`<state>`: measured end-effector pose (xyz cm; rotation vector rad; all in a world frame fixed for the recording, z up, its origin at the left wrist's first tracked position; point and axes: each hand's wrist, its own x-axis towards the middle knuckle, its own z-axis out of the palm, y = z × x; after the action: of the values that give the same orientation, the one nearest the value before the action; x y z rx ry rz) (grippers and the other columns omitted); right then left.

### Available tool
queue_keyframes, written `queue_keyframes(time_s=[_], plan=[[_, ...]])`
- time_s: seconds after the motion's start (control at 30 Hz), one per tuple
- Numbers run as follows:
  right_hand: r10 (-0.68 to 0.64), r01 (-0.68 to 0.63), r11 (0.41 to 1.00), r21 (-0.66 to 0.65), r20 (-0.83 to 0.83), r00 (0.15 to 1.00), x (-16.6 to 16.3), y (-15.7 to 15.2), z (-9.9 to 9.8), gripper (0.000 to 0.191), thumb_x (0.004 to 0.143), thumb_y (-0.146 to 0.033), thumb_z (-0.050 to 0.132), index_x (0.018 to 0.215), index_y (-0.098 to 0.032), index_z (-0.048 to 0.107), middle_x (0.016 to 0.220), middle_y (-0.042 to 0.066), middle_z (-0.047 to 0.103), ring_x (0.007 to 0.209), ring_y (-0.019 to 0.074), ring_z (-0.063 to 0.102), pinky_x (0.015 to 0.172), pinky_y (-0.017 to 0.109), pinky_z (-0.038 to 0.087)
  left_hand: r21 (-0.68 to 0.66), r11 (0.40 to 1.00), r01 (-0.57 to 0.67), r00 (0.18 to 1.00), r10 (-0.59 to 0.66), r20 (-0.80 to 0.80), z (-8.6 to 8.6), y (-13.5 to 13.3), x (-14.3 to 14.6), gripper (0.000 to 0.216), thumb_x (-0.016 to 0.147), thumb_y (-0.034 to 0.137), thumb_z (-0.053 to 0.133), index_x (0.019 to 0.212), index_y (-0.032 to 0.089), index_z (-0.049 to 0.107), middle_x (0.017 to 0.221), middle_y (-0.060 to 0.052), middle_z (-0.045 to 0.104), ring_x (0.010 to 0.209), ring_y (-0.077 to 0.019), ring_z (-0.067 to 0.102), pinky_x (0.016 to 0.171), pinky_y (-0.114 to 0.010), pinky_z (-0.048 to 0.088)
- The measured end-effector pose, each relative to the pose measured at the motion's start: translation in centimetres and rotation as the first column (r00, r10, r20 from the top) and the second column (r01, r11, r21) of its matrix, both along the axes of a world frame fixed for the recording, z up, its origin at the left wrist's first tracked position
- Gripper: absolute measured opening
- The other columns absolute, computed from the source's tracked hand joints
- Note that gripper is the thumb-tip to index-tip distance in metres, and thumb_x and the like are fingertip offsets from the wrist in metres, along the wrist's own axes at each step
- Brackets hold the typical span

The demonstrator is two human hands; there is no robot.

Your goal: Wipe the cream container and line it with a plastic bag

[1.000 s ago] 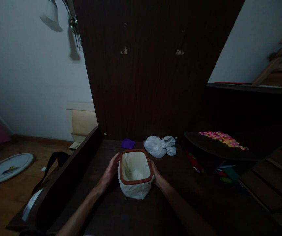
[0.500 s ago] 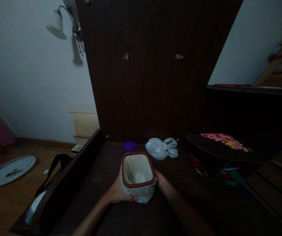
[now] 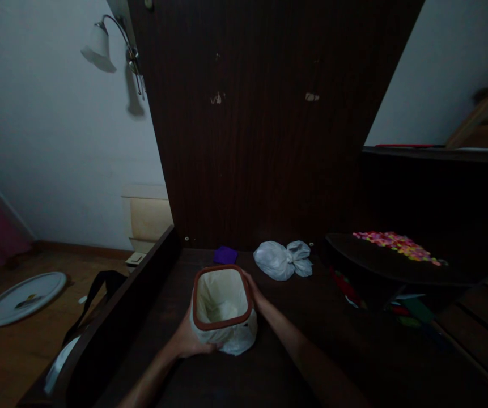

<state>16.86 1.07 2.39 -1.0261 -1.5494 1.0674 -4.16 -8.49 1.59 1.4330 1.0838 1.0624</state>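
A small bin (image 3: 222, 309) with a brown rim and a white plastic liner stands on the dark wooden table (image 3: 295, 357). My left hand (image 3: 190, 340) grips its lower left side, fingers curled under the liner. My right hand (image 3: 254, 292) presses against the bin's right side near the rim; its fingers are mostly hidden behind the bin. The liner hangs over the outside of the bin and bulges at the bottom.
A tied white plastic bag (image 3: 281, 259) and a purple cloth (image 3: 225, 254) lie at the table's back edge. Coloured small pieces (image 3: 399, 243) sit on a dark tray at the right. A tall dark panel rises behind. A white plate (image 3: 22, 290) lies on the floor left.
The bin has shifted left and slightly toward me. My left hand slid lower along its side and my right hand moved up toward the rim.
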Motion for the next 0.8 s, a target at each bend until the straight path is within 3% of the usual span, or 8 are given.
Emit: queue_keyframes(time_s=[0.07,0.13,0.23,0.3,0.4,0.53,0.8], plan=[[-0.033,0.029,0.999,0.043,0.097,0.995,-0.6,1.4,-0.5,0.02,0.096,-0.033,0.058,0.1,-0.018,0.071,0.107,0.006,0.071,0.103,0.0255,0.066,0.095,0.043,0.053,-0.016,0.998,-0.061,0.997,0.061,-0.038,-0.1,0.3,-1.5,0.108,0.038,0.04,0.099,0.136,0.02,0.058,0.133,-0.021,0.064,0.14,-0.0504,0.045,0.124,-0.066,0.018],[-0.059,0.04,0.994,0.102,0.197,0.979,-1.1,2.5,-0.7,0.019,0.091,-0.025,0.059,0.104,-0.02,0.072,0.117,0.009,0.07,0.115,0.0278,0.062,0.105,0.046,0.046,-0.015,0.993,-0.12,0.99,0.118,-0.079,-0.1,0.6,-3.0,0.096,0.036,0.042,0.099,0.123,0.021,0.065,0.121,-0.019,0.07,0.137,-0.051,0.047,0.123,-0.068,0.018],[-0.052,-0.011,0.984,0.177,0.344,0.938,-1.8,3.5,-0.7,0.036,0.087,-0.02,0.06,0.122,-0.019,0.069,0.143,0.014,0.06,0.137,0.0301,0.048,0.117,0.049,0.033,0.017,0.983,-0.181,0.976,0.182,-0.119,0.3,1.3,-4.9,0.08,0.038,0.045,0.098,0.108,0.02,0.068,0.11,-0.018,0.074,0.134,-0.0508,0.051,0.122,-0.069,0.019],[-0.029,-0.066,0.978,0.198,0.441,0.897,-2.2,3.7,-0.7,0.044,0.087,-0.021,0.06,0.131,-0.018,0.066,0.149,0.016,0.055,0.144,0.0322,0.042,0.119,0.051,0.03,0.046,0.975,-0.216,0.968,0.22,-0.123,0.6,2.0,-5.9,0.077,0.039,0.047,0.097,0.104,0.019,0.067,0.111,-0.019,0.073,0.134,-0.0508,0.05,0.122,-0.069,0.02],[-0.026,-0.116,0.971,0.211,0.57,0.821,-2.2,3.6,-0.7,0.044,0.089,-0.024,0.061,0.132,-0.016,0.065,0.148,0.017,0.057,0.144,0.0354,0.042,0.12,0.054,0.027,0.084,0.962,-0.261,0.954,0.27,-0.13,0.9,3.5,-6.7,0.079,0.039,0.05,0.096,0.104,0.016,0.065,0.115,-0.022,0.071,0.134,-0.0505,0.051,0.121,-0.067,0.023],[-0.095,-0.107,0.963,0.247,0.683,0.724,-1.2,3.2,-0.6,0.045,0.093,-0.023,0.053,0.137,-0.015,0.06,0.146,0.017,0.057,0.142,0.0329,0.046,0.12,0.052,0.027,0.143,0.951,-0.275,0.947,0.294,-0.13,0.9,6.4,-6.9,0.092,0.04,0.054,0.095,0.116,0.014,0.062,0.123,-0.022,0.069,0.134,-0.0468,0.053,0.12,-0.064,0.029],[-0.238,-0.039,0.946,0.323,0.768,0.594,1.5,1.7,-0.8,0.04,0.097,-0.027,0.047,0.132,-0.014,0.062,0.137,0.017,0.062,0.132,0.0312,0.054,0.113,0.049,0.039,0.15,0.968,-0.203,0.965,0.224,-0.137,1.6,11.6,-6.8,0.09,0.042,0.057,0.093,0.114,0.012,0.063,0.126,-0.023,0.069,0.128,-0.0438,0.059,0.117,-0.062,0.038]])
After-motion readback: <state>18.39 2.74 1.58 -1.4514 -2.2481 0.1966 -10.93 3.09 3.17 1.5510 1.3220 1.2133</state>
